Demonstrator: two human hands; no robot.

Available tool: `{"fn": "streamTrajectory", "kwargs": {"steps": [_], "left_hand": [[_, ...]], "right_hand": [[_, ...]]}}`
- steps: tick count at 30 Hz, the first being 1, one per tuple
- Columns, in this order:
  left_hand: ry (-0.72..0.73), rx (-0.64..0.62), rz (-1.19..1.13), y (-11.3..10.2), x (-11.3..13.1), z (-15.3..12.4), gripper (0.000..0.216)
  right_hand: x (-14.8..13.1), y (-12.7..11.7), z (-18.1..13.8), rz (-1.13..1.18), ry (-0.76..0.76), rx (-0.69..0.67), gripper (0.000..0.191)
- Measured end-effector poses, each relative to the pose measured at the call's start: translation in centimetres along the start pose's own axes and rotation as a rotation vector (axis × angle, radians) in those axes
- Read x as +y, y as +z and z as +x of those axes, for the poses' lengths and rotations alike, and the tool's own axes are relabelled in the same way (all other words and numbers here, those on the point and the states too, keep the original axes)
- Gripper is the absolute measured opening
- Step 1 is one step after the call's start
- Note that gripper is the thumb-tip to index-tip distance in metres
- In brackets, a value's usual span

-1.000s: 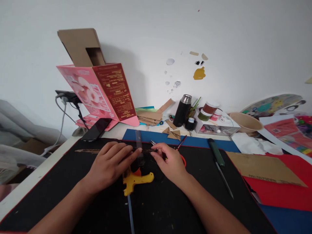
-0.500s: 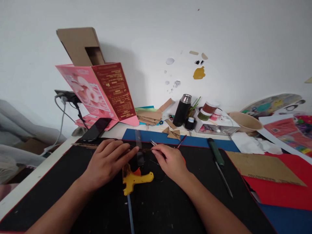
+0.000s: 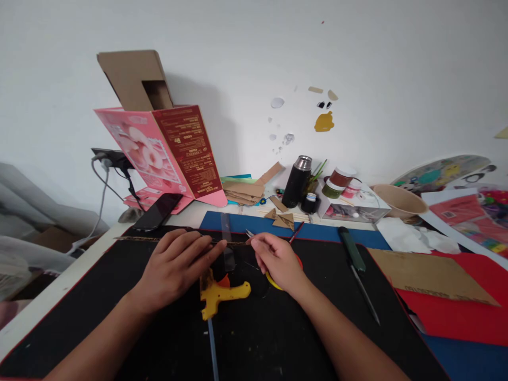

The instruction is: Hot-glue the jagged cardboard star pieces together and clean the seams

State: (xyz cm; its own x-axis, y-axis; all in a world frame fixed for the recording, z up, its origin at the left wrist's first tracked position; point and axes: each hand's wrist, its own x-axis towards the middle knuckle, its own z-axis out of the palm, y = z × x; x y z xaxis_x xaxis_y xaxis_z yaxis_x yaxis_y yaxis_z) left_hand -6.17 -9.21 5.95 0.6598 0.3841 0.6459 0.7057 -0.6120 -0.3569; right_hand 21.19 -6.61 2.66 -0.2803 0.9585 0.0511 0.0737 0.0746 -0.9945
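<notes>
A long, thin strip of corrugated cardboard (image 3: 137, 239) lies crosswise near the mat's far side. My left hand (image 3: 177, 259) rests over its middle, fingers close together and gripping it, thumb-side edge near a clear ruler (image 3: 226, 227). Farther right, my right hand (image 3: 280, 259) pinches the strip's right end between thumb and fingertips. Partly under that hand are scissors (image 3: 273, 281) with yellow and orange handles; their tips poke out beyond the fingers. Just in front of both hands sits a yellow glue gun (image 3: 224, 292), a glue stick (image 3: 213, 344) trailing from it toward me.
A green-handled knife (image 3: 351, 251) lies on the black mat (image 3: 309, 333) at right. Behind stand a black thermos (image 3: 297, 182), an ink bottle (image 3: 309, 202) and paint jars (image 3: 342, 177). A phone (image 3: 157, 211) and pink box (image 3: 146, 148) are at left, flat cardboard (image 3: 428, 275) at right.
My right hand has shifted slightly right along the strip's end, uncovering more of the scissors' yellow handle. My left hand stays in place on the strip. The view has tilted slightly.
</notes>
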Motion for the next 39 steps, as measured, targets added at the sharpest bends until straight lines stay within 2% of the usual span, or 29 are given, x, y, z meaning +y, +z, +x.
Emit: {"fn": "streamTrajectory", "kwargs": {"steps": [4,9,21,26,33,36,39], "left_hand": [[0.034,0.004,0.009,0.0,0.4,0.1,0.038],[0.036,0.009,-0.018,0.0,0.9,0.5,0.036],[0.057,0.028,-0.021,0.0,0.6,0.8,0.034],[0.032,0.055,0.011,0.1,-0.1,0.5,0.034],[0.061,0.221,0.014,-0.2,-0.2,-0.2,0.032],[0.071,0.296,0.017,-0.4,0.4,-0.3,0.03],[0.08,0.304,0.007,-0.6,1.5,-0.5,0.034]], "right_hand": [[0.0,0.3,0.0,0.089,0.023,-0.029,0.049],[0.0,0.5,0.1,0.088,0.041,-0.033,0.056],[0.3,0.3,0.2,0.02,0.051,-0.032,0.049],[0.2,-0.1,0.5,0.053,0.049,0.01,0.048],[0.7,-0.5,1.0,0.077,0.068,0.03,0.051],[1.0,-0.5,1.2,0.12,0.085,0.029,0.056],[1.1,-0.4,1.2,0.195,0.147,-0.011,0.064]]}}
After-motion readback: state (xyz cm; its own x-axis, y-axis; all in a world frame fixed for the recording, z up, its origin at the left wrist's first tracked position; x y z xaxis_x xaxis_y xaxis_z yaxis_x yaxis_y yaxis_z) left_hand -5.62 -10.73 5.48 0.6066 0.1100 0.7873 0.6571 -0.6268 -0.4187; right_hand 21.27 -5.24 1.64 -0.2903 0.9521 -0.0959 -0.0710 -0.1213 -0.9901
